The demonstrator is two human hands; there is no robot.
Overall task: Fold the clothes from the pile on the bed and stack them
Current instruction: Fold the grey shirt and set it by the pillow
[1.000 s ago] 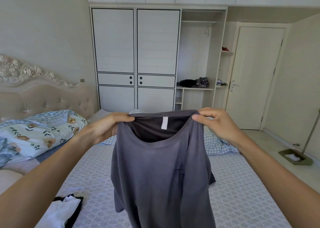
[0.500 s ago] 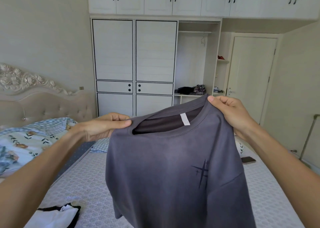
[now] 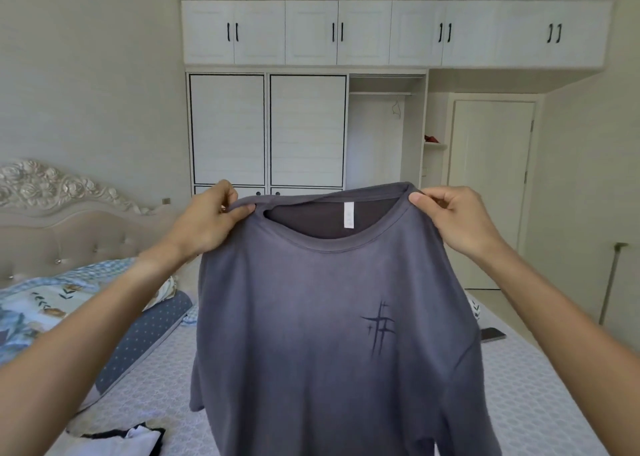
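Currently the grey T-shirt (image 3: pixel 332 317) hangs above the bed (image 3: pixel 519 403); left hand (image 3: pixel 204 227) at 10 o'clock and right hand (image 3: pixel 457 220) at 2 o'clock each pinch a shoulder seam. Judged light, limp, non-fragile; shoulder grips suit spreading it flat.

Pale cream walls (image 3: pixel 86 92) enclose the room. A white wardrobe (image 3: pixel 266 130) fills the far wall, with a row of upper cabinets (image 3: pixel 363 33) above it and an open hanging bay (image 3: pixel 384 133) at its right. A closed white door (image 3: pixel 491 192) stands right of that. An ornate tufted headboard (image 3: pixel 62 220) lines the left wall.
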